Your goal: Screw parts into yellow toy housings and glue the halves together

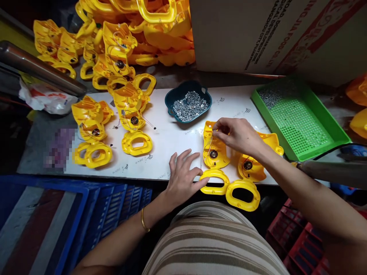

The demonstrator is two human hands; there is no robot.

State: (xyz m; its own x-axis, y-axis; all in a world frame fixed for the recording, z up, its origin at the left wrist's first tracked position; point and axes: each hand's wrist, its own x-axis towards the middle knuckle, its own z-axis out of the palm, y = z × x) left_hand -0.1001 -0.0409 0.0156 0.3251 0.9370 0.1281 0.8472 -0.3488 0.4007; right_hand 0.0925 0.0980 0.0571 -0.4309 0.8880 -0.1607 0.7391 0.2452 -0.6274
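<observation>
My right hand [236, 135] is over the upper end of a yellow plastic shell [219, 151], its thumb and fingertips pinched together; what they hold is too small to make out. The shell has wires, a round black speaker [213, 154] and an oval handle ring [205, 187] at its lower end. My left hand [185, 177] lies with fingers spread beside the ring, its thumb at the ring's left side. Another yellow shell [259, 172] with a speaker and a ring [243, 206] is under my right forearm.
A dark teal bowl [186, 119] of small metal screws stands behind my hands. At the right is a green perforated tray [304, 154]. More yellow shells [130, 101] lie left, with a heap behind them. Blue crates [83, 214] and red crates [301, 244] flank me below the table.
</observation>
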